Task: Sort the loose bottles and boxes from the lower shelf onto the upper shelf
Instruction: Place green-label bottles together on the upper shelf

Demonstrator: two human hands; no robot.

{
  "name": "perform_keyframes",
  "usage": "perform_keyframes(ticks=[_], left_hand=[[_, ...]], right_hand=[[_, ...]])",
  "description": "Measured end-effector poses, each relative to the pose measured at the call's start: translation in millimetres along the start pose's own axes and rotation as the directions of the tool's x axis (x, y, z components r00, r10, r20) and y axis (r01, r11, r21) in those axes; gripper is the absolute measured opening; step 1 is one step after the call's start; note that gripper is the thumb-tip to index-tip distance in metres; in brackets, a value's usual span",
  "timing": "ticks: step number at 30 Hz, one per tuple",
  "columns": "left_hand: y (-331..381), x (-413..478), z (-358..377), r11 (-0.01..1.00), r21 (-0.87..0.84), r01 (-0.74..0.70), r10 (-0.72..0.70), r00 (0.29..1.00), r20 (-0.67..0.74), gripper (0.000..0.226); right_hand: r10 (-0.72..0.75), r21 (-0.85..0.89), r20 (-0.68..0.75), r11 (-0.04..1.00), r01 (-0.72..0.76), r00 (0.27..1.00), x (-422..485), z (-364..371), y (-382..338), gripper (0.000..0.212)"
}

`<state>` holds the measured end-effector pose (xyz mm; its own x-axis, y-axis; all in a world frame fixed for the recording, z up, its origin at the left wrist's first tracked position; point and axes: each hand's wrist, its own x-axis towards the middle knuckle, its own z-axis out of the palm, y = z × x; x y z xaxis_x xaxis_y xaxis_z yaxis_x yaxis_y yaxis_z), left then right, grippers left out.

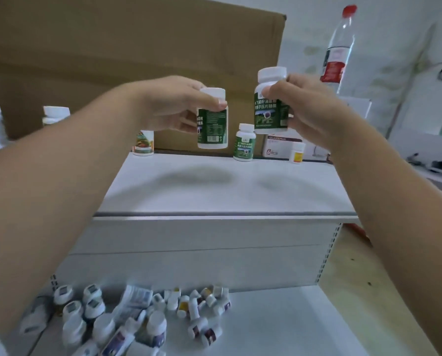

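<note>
Large brown cardboard box [112, 60] is standing along the back, closing off the rear edge of the white metal upper shelf [214, 191]. A broad stretch of bare shelf top is showing between the grey front lip and the row at the back; two soft shadows are lying on it. White lower shelf [292, 327] is sitting below and nearer the camera, bare on its right half and bounded at the right by a perforated upright. On its left half a heap of loose white-capped bottles [137, 319] is lying, some upright, most tipped over and touching. Left hand [168, 106] is gripping a white bottle with a green back label and barcode [213, 127], fingers and thumb curled round it just under the cap. Right hand [310, 109] is gripping a white bottle with a green front label [271, 109], thumb pressing the front below the cap, fingers wrapped behind. Both bottles are hanging upright in the air over the back of the upper shelf, apart from each other. A clear plastic water bottle with a red cap [339, 47] is standing at back right. A white carton with red print [279, 147] is resting at the rear edge. In the back row, a standing green-labelled bottle [245, 143] is between an orange-and-green-labelled bottle [144, 143] and a small yellow-labelled bottle [297, 153].
</note>
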<state>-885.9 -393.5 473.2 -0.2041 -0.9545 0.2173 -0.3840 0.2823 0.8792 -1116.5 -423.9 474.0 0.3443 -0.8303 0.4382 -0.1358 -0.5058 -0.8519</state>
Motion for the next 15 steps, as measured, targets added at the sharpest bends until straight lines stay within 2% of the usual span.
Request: perform_keyframes(ticks=[10, 13, 15], left_hand=[[-11.4, 67.2, 15.4, 0.971, 0.153, 0.183, -0.184, 0.983, -0.002, 0.037], [-20.6, 83.4, 13.0, 0.963, 0.157, 0.218, -0.220, 0.975, -0.002, 0.035], [-26.4, 91.8, 12.7, 0.953, 0.188, 0.236, -0.239, 0.971, -0.008, 0.033]], right_hand=[[0.232, -0.037, 0.190, 0.973, -0.229, 0.954, 56.1, -36.2, 56.4, 0.039], [0.286, -0.194, 0.224, 0.950, -0.245, 0.932, 62.2, -36.0, 69.3, 0.036], [0.311, -0.239, 0.221, 0.936, -0.258, 0.924, 63.7, -35.2, 78.8, 0.038]])
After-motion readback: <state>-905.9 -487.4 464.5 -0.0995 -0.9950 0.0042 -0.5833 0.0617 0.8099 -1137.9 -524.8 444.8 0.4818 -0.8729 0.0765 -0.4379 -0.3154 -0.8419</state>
